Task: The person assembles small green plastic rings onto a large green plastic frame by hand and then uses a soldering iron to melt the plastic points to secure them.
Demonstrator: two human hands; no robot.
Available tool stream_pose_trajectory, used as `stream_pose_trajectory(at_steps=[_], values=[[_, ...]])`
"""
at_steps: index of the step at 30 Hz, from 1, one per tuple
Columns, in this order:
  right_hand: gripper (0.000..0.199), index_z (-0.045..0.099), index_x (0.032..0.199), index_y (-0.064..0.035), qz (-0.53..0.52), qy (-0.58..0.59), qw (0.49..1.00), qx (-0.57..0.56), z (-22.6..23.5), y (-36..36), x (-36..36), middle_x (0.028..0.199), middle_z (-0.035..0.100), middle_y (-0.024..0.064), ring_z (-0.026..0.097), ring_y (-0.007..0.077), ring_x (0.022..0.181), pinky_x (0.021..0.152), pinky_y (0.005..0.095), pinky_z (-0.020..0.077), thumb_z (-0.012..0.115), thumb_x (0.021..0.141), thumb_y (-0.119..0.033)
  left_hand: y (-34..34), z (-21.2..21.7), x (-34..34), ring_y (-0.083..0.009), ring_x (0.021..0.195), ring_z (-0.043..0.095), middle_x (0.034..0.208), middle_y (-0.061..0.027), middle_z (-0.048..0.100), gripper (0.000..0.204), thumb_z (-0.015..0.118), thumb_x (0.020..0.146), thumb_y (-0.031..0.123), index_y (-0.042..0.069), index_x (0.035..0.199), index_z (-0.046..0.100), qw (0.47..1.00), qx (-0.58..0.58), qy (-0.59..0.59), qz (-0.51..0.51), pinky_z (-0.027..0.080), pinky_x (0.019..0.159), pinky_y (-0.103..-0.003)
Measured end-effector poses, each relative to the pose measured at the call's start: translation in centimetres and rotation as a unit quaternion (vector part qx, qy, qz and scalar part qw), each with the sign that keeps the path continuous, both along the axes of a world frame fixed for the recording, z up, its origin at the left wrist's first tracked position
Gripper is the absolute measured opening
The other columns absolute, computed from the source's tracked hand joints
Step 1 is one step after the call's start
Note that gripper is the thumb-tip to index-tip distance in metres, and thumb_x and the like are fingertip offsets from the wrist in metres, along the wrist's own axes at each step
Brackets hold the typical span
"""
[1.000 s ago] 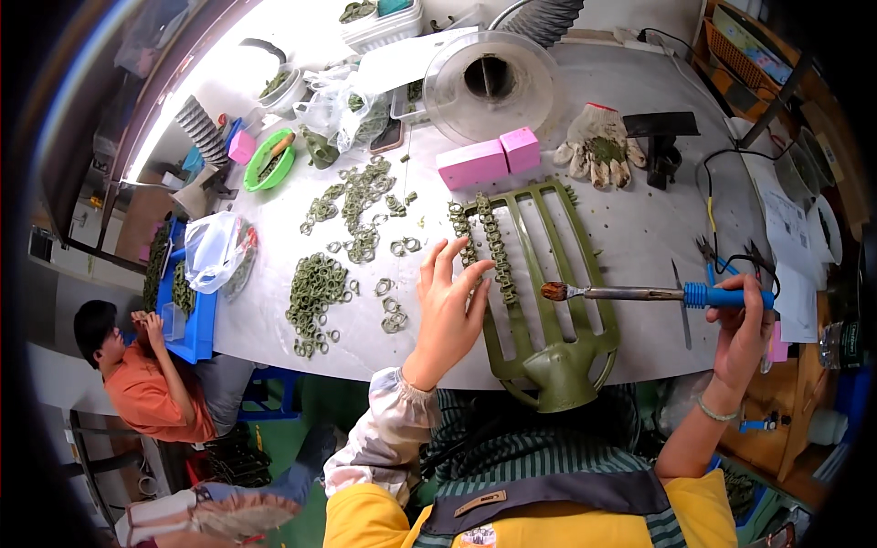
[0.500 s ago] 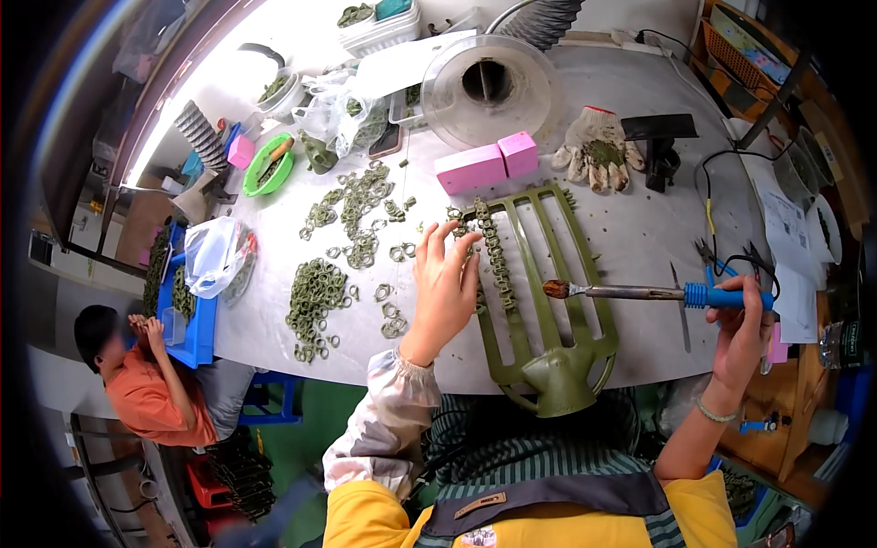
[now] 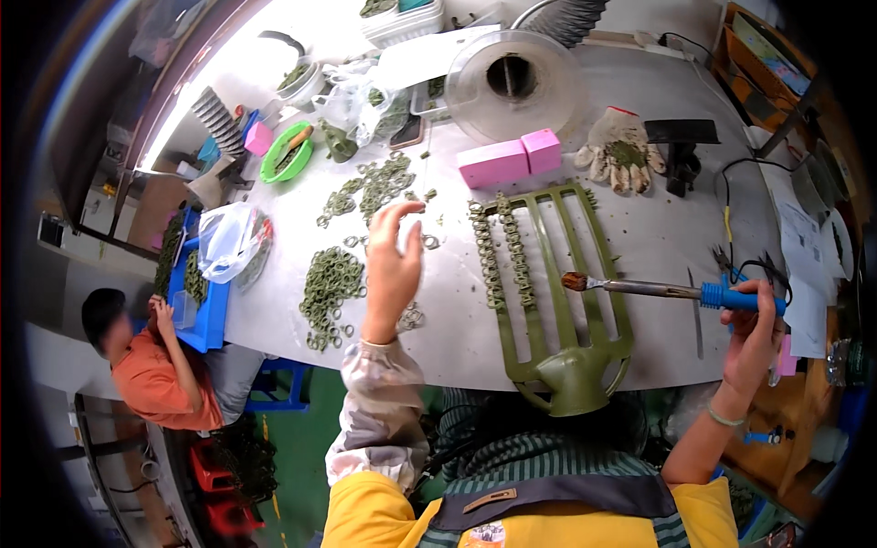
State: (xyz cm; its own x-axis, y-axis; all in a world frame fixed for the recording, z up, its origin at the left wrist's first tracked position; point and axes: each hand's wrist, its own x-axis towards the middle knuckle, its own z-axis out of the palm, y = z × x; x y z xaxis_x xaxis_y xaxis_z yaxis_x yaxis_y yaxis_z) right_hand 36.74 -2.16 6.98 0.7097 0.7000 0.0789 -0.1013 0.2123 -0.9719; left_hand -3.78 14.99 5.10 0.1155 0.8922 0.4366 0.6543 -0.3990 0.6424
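The left hand (image 3: pixel 393 265) hangs over the grey table (image 3: pixel 658 237), left of the green rack (image 3: pixel 548 274), its fingers half curled above loose green rings (image 3: pixel 333 283); whether it pinches a ring I cannot tell. The right hand (image 3: pixel 754 333) is closed around the blue handle of a brush (image 3: pixel 667 290), whose bristle tip rests over the rack's right-hand slats.

Two rows of rings already sit threaded along the rack's left prongs — the other prongs are bare. By the look of it, the step in hand is fetching more rings to load the rack, with the brush held ready; the next move would call for a clean pick of one ring from the scatter and a steady carry back to a prong.

Beyond the rack's far end lie two pink blocks (image 3: pixel 509 160) and a work glove (image 3: pixel 621 151). Further left of the rack, a green bowl (image 3: pixel 285 153) holds what look like green pieces, a clear plastic bag (image 3: pixel 228 242) rests on a blue tray (image 3: pixel 206 315) with rings in it, and a person in an orange shirt (image 3: pixel 151 384) sits below that tray.
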Motion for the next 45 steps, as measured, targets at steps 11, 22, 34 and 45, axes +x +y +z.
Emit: stream_pose_trajectory(at_steps=[11, 22, 34, 45], values=[[0.031, 0.069, 0.089, -0.0045, 0.008, -0.007, 1.000, 0.002, -0.2, 1.0, 0.1, 0.079, 0.069, 0.0047, 0.064, 0.0109, 0.058, 0.059, 0.0219, 0.0542, 0.066, 0.096, -0.035, -3.0, -5.1, -7.6, -0.0262, 0.089, 0.065, 0.107, -0.0113, 0.063, 0.021, 0.076, 0.080, 0.007, 0.005, 0.100, 0.069, 0.962, -0.208, 0.143, 0.102, 0.054, 0.081, -0.038], [0.031, 0.070, 0.089, -0.0047, 0.020, -0.020, 1.000, 0.009, 0.1, 1.5, -0.1, 0.079, 0.069, 0.0043, 0.065, 0.0111, 0.059, 0.059, 0.0217, 0.0549, 0.066, 0.096, -0.035, -0.4, -5.0, -6.8, -0.0258, 0.074, 0.066, 0.076, -0.0130, 0.069, 0.036, 0.086, 0.076, 0.029, 0.000, 0.086, 0.065, 0.949, -0.251, 0.107, 0.157, 0.053, 0.071, -0.036], [0.031, 0.068, 0.092, 0.0002, 0.035, -0.017, 0.999, 0.007, -0.3, 5.5, -1.4, 0.082, 0.069, 0.0075, 0.068, 0.0139, 0.062, 0.063, 0.0264, 0.0582, 0.066, 0.096, -0.030, 1.4, -1.5, 0.7, -0.0091, 0.080, 0.069, 0.086, -0.0042, 0.073, 0.017, 0.071, 0.089, 0.002, 0.000, 0.106, 0.072, 0.974, -0.167, -0.135, -0.073, 0.055, 0.073, -0.022], [0.030, 0.069, 0.095, 0.0017, 0.079, 0.003, 0.997, 0.022, -3.0, 11.1, -2.5, 0.083, 0.070, 0.0077, 0.071, 0.0154, 0.066, 0.064, 0.0277, 0.0600, 0.061, 0.100, -0.027, 7.9, -3.0, 10.2, -0.0227, 0.087, 0.060, 0.084, -0.0053, 0.067, 0.015, 0.078, 0.079, 0.009, 0.011, 0.094, 0.076, 0.982, 0.033, 0.092, -0.162, 0.051, 0.077, -0.035]])
